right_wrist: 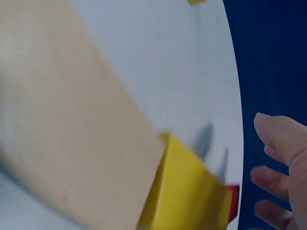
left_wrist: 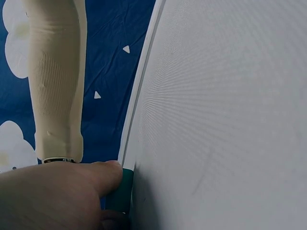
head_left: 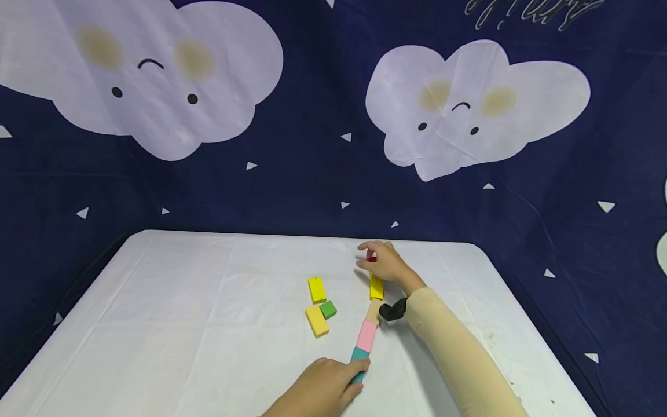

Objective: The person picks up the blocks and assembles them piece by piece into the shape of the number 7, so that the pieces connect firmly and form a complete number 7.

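Observation:
A line of blocks runs away from me: teal (head_left: 359,353), pink (head_left: 366,336), tan (head_left: 373,311), yellow (head_left: 376,288) and, at the far end, a red block (head_left: 372,259) mostly behind the right hand. My left hand (head_left: 319,387) pinches the teal block between thumb and fingers at the near end; the left wrist view shows the thumb on that teal block (left_wrist: 125,191). Over the far end hovers my right hand (head_left: 388,263), thumb and fingers spread. In the right wrist view its fingers (right_wrist: 278,134) stand apart from the red block (right_wrist: 234,203).
Left of the line lie two loose yellow blocks (head_left: 316,289) and a green block (head_left: 328,309) between them. All stand on a white-covered table (head_left: 250,347). A dark blue cloth with clouds (head_left: 312,116) hangs behind it. A black device (head_left: 393,310) sits at the right wrist.

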Demonstrator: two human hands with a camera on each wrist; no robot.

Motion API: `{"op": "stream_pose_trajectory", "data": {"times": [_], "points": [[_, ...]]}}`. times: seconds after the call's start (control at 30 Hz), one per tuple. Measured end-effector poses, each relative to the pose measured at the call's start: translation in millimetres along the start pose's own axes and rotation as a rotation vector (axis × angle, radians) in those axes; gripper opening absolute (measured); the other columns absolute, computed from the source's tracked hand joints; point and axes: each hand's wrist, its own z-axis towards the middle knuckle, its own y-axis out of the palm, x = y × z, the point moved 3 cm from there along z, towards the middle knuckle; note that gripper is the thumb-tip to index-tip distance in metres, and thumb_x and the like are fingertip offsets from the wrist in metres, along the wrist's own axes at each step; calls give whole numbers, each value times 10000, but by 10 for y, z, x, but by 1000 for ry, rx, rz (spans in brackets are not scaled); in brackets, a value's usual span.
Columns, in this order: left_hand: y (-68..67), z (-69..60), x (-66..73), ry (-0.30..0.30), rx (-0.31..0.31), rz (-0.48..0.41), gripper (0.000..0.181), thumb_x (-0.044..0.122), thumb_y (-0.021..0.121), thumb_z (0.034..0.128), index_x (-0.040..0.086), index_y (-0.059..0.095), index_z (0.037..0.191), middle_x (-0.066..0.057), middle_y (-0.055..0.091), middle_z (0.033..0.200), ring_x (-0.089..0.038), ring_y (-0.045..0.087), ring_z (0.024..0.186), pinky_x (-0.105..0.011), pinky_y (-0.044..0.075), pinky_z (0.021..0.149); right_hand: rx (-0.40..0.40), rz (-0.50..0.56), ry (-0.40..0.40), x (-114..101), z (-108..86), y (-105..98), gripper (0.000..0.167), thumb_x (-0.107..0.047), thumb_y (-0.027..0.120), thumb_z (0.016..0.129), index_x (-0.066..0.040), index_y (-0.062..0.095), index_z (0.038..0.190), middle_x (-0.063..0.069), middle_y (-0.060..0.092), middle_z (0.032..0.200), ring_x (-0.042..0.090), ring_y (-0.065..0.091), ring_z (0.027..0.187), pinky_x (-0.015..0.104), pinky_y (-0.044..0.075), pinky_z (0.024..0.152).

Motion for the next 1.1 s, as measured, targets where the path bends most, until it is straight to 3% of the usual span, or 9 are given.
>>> {"op": "stream_pose_trajectory", "data": {"times": [0.2,0.47,0.9,1.1], "points": [[-17,-30,2,39,39,30,388,391,573,997,288,548,1370,113,727,985,37,613,792,-287,517,799,-195,54,-116,-324,27,134,500,-296,713,920,-188,555,1381,-13,622,1019,165,546,847,313,470,786],[-10,-28,-5,78,57,45,393,383,563,1004,271,545,1380,106,733,987,34,637,818,-274,524,798,-385,41,-198,-677,2,298,510,-306,736,902,-278,562,1380,-57,619,1036,151,544,926,311,460,868],[-2,-19,-7,64,42,48,412,384,571,998,271,546,1394,89,745,982,20,659,850,-280,534,808,-449,-43,-277,-909,12,461,442,-251,744,897,-319,633,1319,-59,580,1018,122,501,924,261,439,827],[4,-23,-8,79,55,47,409,384,560,1004,269,545,1397,84,749,995,12,667,850,-280,538,811,-400,-80,-245,-866,17,440,399,-327,770,870,-303,634,1244,-53,580,994,124,515,917,279,446,848]]}}
